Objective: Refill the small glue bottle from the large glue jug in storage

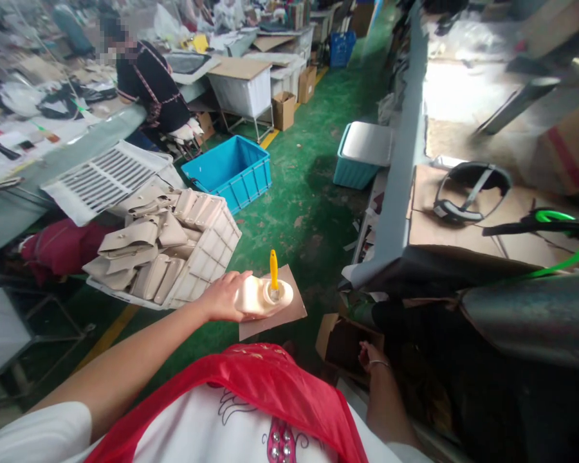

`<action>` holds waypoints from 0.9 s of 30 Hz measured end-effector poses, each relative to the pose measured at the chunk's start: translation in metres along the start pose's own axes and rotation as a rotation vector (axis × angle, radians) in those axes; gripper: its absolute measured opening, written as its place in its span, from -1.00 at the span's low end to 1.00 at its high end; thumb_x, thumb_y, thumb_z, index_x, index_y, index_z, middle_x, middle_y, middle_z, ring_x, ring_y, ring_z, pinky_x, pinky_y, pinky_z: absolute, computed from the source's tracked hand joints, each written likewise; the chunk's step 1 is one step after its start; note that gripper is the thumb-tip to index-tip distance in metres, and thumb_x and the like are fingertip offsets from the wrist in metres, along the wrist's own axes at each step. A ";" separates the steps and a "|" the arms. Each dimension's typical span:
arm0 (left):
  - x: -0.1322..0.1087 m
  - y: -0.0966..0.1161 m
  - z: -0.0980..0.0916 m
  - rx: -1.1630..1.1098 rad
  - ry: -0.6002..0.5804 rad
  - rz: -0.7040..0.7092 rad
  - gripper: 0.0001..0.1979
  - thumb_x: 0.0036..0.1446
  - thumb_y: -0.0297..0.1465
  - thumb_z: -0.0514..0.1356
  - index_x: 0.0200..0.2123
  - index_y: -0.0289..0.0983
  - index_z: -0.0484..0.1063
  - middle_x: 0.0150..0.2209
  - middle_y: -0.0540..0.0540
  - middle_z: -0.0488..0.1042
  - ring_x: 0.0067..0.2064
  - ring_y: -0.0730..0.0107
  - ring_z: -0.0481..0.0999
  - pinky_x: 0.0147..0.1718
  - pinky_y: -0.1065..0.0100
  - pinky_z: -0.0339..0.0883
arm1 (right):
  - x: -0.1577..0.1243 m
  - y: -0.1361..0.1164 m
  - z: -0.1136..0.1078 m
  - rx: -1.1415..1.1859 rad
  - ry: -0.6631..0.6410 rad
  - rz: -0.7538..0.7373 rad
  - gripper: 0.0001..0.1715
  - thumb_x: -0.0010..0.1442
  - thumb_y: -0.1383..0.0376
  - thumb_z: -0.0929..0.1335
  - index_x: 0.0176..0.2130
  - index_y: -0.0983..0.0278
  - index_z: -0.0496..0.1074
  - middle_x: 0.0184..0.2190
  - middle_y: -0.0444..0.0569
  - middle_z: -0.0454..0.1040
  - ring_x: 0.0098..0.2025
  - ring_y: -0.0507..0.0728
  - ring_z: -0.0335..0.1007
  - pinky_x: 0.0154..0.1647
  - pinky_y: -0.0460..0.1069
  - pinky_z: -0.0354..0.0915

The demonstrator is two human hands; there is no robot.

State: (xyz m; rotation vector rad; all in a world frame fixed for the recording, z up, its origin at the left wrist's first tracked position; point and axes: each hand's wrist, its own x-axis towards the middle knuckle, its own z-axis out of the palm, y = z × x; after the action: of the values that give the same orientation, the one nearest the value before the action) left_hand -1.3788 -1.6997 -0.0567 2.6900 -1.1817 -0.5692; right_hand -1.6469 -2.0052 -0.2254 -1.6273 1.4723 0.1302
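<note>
My left hand is closed around a cream-coloured plastic bottle with a wide open mouth. A brush with a yellow handle stands upright in that mouth, its lower end inside. Under the bottle is a flat piece of brown cardboard; whether my hand also grips it is hidden. Lower right, my right hand hangs by an open cardboard box, near its right side. Its fingers look curled, and I cannot make out anything in them.
A white crate heaped with beige bags stands at left, near a blue bin. The right-hand workbench carries a black ring-shaped headband. A lidded teal tub sits beside it. A person sits at the left table.
</note>
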 end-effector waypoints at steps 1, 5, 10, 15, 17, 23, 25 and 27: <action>-0.005 -0.006 0.000 -0.008 0.007 -0.009 0.12 -0.33 0.20 0.29 0.24 -0.27 0.10 0.04 -0.25 0.31 0.06 0.00 0.35 0.08 0.17 0.23 | -0.002 -0.016 0.007 -0.011 -0.025 0.017 -0.54 0.35 0.15 0.19 -0.49 0.32 0.35 -0.64 -0.13 0.26 -0.61 -0.03 0.20 -0.50 -0.09 0.26; -0.028 -0.038 -0.002 -0.019 0.009 -0.018 0.13 -0.33 0.13 0.33 0.27 -0.27 0.07 0.04 -0.27 0.29 0.08 -0.03 0.32 0.10 0.13 0.21 | -0.031 -0.131 0.052 -0.022 -0.101 -0.270 -0.33 0.24 -0.13 0.18 -0.48 0.33 0.46 -0.65 -0.05 0.32 -0.58 0.05 0.27 -0.50 -0.06 0.20; -0.075 -0.098 -0.010 -0.054 0.025 -0.059 0.11 -0.32 -0.07 0.37 0.30 -0.27 0.00 0.10 -0.28 0.23 0.10 -0.04 0.30 0.10 0.13 0.20 | -0.125 -0.268 0.162 -0.347 -0.391 -1.074 -0.53 0.15 0.03 0.35 -0.11 0.33 0.50 -0.17 0.03 0.49 -0.09 0.12 0.39 -0.03 -0.07 0.23; -0.145 -0.177 -0.024 -0.060 0.112 -0.195 0.14 -0.38 -0.08 0.37 0.29 -0.29 0.04 0.04 -0.30 0.26 0.03 -0.09 0.33 0.05 0.07 0.24 | -0.218 -0.312 0.280 -0.544 -0.568 -1.132 -0.72 0.08 0.16 0.41 -0.28 0.32 0.53 -0.24 0.04 0.49 -0.20 0.13 0.42 -0.10 -0.04 0.28; -0.176 -0.212 -0.028 -0.087 0.135 -0.263 0.19 -0.44 -0.07 0.39 0.30 -0.28 0.02 0.04 -0.32 0.26 0.01 -0.10 0.35 0.06 0.04 0.24 | -0.244 -0.319 0.321 -0.424 -0.593 -1.199 -0.79 0.05 0.20 0.39 -0.35 0.30 0.54 -0.20 0.05 0.49 -0.13 0.16 0.41 -0.01 -0.02 0.27; -0.264 -0.317 -0.029 -0.169 0.296 -0.445 0.30 -0.59 -0.09 0.41 0.31 -0.22 -0.01 0.11 -0.30 0.24 0.09 -0.10 0.29 0.16 0.05 0.14 | -0.310 -0.350 0.452 -0.118 -1.100 -0.888 -0.41 -0.16 -0.05 0.43 -0.18 0.22 0.50 -0.14 0.07 0.52 -0.11 0.27 0.46 -0.09 0.07 0.39; -0.295 -0.342 -0.026 -0.203 0.349 -0.546 0.30 -0.59 -0.06 0.40 0.32 -0.24 0.01 0.11 -0.30 0.25 0.10 -0.11 0.28 0.19 0.01 0.08 | -0.340 -0.358 0.488 -0.174 -1.282 -0.862 -0.33 -0.17 -0.11 0.43 -0.17 0.26 0.50 -0.19 0.07 0.54 -0.14 0.27 0.47 -0.13 0.08 0.39; -0.325 -0.364 -0.020 -0.273 0.377 -0.654 0.31 -0.58 -0.01 0.39 0.33 -0.23 0.00 0.11 -0.29 0.25 0.10 -0.12 0.28 0.19 -0.03 0.06 | -0.372 -0.365 0.521 -0.309 -1.417 -0.868 -0.35 -0.13 -0.16 0.41 -0.24 0.29 0.53 -0.27 0.07 0.55 -0.21 0.26 0.49 -0.19 0.06 0.39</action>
State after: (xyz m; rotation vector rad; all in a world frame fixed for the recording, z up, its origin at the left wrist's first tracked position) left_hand -1.3248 -1.2147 -0.0502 2.7269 -0.1074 -0.2406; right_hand -1.2016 -1.4309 -0.1049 -1.6088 -0.3456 0.8226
